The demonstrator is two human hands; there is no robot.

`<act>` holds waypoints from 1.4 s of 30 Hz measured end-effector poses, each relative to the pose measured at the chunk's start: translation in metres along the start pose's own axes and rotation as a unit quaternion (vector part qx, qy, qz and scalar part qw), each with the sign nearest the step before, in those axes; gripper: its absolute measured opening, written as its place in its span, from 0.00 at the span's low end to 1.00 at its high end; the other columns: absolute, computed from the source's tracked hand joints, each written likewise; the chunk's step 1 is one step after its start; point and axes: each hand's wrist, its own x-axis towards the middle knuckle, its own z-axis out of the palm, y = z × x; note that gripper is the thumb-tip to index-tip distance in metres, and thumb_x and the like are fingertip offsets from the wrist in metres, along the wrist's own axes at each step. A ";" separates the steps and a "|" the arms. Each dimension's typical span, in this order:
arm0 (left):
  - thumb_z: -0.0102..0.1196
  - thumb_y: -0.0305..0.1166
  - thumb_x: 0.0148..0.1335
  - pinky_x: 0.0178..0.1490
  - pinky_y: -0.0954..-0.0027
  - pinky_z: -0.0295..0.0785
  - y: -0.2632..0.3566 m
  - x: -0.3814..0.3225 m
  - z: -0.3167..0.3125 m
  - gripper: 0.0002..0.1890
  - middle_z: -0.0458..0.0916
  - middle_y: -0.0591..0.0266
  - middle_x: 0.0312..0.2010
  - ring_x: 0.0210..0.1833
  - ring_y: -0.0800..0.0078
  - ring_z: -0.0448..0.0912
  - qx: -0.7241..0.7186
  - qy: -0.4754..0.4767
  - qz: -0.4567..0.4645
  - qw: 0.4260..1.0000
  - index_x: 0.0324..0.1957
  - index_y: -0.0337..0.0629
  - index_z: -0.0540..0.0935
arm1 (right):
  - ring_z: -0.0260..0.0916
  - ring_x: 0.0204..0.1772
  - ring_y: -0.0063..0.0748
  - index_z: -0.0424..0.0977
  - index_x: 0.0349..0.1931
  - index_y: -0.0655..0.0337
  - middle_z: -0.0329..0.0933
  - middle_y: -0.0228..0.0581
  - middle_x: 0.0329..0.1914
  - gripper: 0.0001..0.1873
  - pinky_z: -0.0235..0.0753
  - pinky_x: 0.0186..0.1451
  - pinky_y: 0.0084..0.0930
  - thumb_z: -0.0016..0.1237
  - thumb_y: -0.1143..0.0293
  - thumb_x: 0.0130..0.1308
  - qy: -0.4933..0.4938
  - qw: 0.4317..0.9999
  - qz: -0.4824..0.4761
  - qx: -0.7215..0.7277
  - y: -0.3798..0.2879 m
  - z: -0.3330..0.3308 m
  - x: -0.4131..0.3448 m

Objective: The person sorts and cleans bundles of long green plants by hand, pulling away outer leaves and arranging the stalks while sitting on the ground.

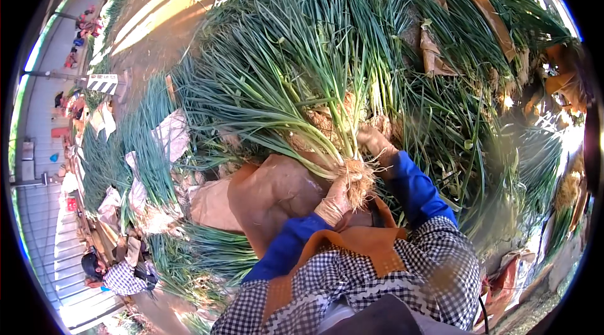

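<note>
My left hand [336,200] is closed around the root end of a bunch of green onions [325,146], just above my lap. The shaggy pale roots [357,179] stick out past my fingers, and the long green leaves fan away from me. My right hand [375,142] is beside the stems, just beyond the roots; its fingers are blurred and partly hidden, so whether it grips a stem cannot be told. A large heap of green onions [283,42] lies in front of me. A brown apron [269,193] covers my knees.
More green onions [146,146] lie in piles at the left, with pieces of sacking [172,134] on them. A wooden board [488,16] rests on the pile at the upper right. A person [125,278] sits at the lower left. A striped marker [102,84] stands at the left.
</note>
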 end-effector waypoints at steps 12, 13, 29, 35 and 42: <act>0.50 0.30 0.55 0.30 0.71 0.74 -0.003 0.017 -0.015 0.09 0.77 0.62 0.30 0.33 0.72 0.76 -0.041 0.082 0.110 0.990 0.39 0.42 0.75 | 0.69 0.23 0.25 0.73 0.28 0.61 0.73 0.35 0.20 0.12 0.69 0.26 0.28 0.44 0.62 0.62 0.151 0.944 -0.049 -0.288 0.006 0.032 -0.082; 0.49 0.29 0.55 0.33 0.70 0.75 0.000 0.016 -0.016 0.10 0.77 0.61 0.32 0.34 0.72 0.76 -0.027 0.053 0.130 0.990 0.40 0.42 0.74 | 0.68 0.25 0.21 0.74 0.31 0.61 0.74 0.33 0.22 0.11 0.68 0.26 0.25 0.44 0.63 0.62 0.136 0.950 0.027 -0.279 -0.009 0.023 -0.107; 0.53 0.23 0.51 0.26 0.74 0.66 0.069 -0.004 -0.001 0.27 0.67 0.62 0.32 0.26 0.74 0.66 -0.073 -0.229 0.100 0.965 0.55 0.44 0.64 | 0.73 0.40 0.49 0.73 0.33 0.61 0.75 0.51 0.33 0.13 0.72 0.43 0.40 0.43 0.61 0.56 0.320 0.748 -0.041 -0.581 0.032 -0.129 0.082; 0.53 0.25 0.51 0.27 0.73 0.68 0.069 0.000 -0.016 0.25 0.71 0.59 0.36 0.30 0.70 0.70 -0.015 -0.079 0.127 0.989 0.54 0.42 0.66 | 0.75 0.42 0.45 0.78 0.35 0.59 0.77 0.48 0.37 0.22 0.73 0.44 0.33 0.50 0.50 0.49 0.264 0.713 0.206 -0.616 0.027 -0.102 0.100; 0.52 0.24 0.51 0.31 0.71 0.70 0.062 0.007 -0.015 0.26 0.72 0.62 0.35 0.33 0.70 0.70 -0.027 -0.043 0.103 0.993 0.55 0.43 0.66 | 0.71 0.28 0.33 0.72 0.33 0.70 0.76 0.43 0.30 0.17 0.71 0.32 0.31 0.54 0.63 0.52 0.090 0.959 0.120 0.241 0.044 -0.107 0.028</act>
